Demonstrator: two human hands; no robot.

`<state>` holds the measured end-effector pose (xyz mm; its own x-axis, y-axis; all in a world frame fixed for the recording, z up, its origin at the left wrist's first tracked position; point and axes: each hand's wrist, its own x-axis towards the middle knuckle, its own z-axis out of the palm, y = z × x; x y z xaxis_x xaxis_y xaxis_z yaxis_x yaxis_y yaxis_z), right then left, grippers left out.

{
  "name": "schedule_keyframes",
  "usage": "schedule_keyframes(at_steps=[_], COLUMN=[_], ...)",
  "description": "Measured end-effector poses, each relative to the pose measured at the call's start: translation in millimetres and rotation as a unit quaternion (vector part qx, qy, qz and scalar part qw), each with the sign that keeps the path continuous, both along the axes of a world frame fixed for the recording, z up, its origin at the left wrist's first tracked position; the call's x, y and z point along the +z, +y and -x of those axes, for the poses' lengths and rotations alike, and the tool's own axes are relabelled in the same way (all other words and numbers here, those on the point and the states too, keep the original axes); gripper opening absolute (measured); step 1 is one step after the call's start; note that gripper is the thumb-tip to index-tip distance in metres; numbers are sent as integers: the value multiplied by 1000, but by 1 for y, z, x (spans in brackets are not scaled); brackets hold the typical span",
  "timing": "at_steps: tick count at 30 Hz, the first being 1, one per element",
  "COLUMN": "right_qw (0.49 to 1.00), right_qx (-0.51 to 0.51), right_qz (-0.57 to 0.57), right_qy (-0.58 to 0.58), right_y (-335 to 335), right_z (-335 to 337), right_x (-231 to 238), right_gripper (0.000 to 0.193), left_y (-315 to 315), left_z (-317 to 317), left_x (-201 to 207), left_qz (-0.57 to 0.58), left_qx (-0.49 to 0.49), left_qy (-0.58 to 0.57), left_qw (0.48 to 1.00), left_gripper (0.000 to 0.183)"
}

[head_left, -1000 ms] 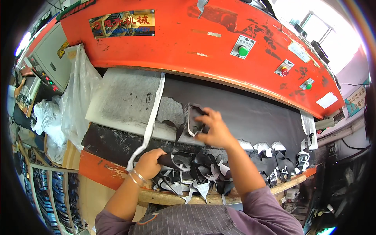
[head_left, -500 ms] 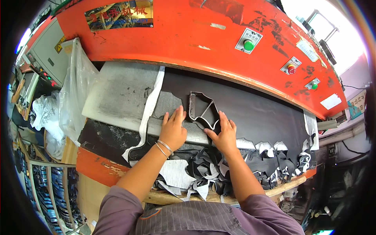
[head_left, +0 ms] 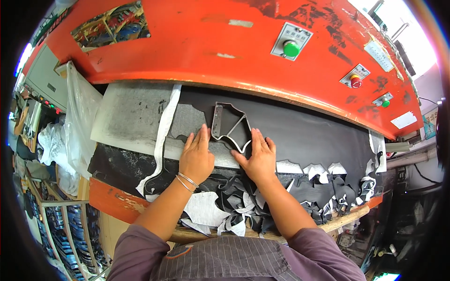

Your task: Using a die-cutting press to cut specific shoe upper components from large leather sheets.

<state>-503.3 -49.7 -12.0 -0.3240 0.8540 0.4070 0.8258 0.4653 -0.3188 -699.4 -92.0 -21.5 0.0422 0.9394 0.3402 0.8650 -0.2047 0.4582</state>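
Observation:
A metal cutting die (head_left: 217,122), an open angular outline with a crossbar and a curved near edge, lies on a black sheet of leather-like material (head_left: 309,129). My right hand (head_left: 260,161) is at its near right corner, thumb on the near edge and fingers along the right wall. Flat and with fingers stretched, my left hand (head_left: 197,157) rests just left of the die, close to its wall. Under those fingertips, a grey wavy-edged area (head_left: 188,121) borders the black sheet. Bracelets circle my left wrist.
A red machine beam (head_left: 197,51) spans the far side, carrying a green button (head_left: 291,48) and a red button (head_left: 356,82). Black and white offcuts (head_left: 206,208) heap along the near edge, above a wooden rail (head_left: 344,221). Clear plastic sheeting (head_left: 79,117) hangs at left.
The view has shifted, so the machine, sheet, die and both hands appear displaced in the picture. My hands keep about the same places relative to the die.

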Motion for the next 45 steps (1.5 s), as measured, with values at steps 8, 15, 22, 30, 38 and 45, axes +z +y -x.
schedule_keyframes(at_steps=[8, 15, 22, 30, 38, 45], right_qw=[982, 774, 824, 959, 975, 912], right_qx=[31, -275, -322, 265, 194, 256], right_qz=[46, -358, -314, 100, 84, 267], right_qy=[179, 444, 344, -4, -76, -175], right_y=[-7, 48, 39, -198, -253, -220], right_z=[-60, -267, -344, -157, -88, -85], right_x=[26, 191, 166, 85, 28, 62], right_gripper=[110, 67, 74, 51, 36, 34], left_y=[0, 10, -6, -222, -254, -242], left_z=[3, -106, -129, -41, -57, -43], left_x=[24, 183, 186, 50, 26, 39], left_qz=[-31, -111, -144, 90, -38, 66], left_qx=[42, -178, -117, 12, 45, 10], left_qy=[-212, -292, -112, -50, 25, -12], left_qw=[976, 933, 976, 995, 998, 998], left_gripper=[63, 19, 32, 23, 19, 25])
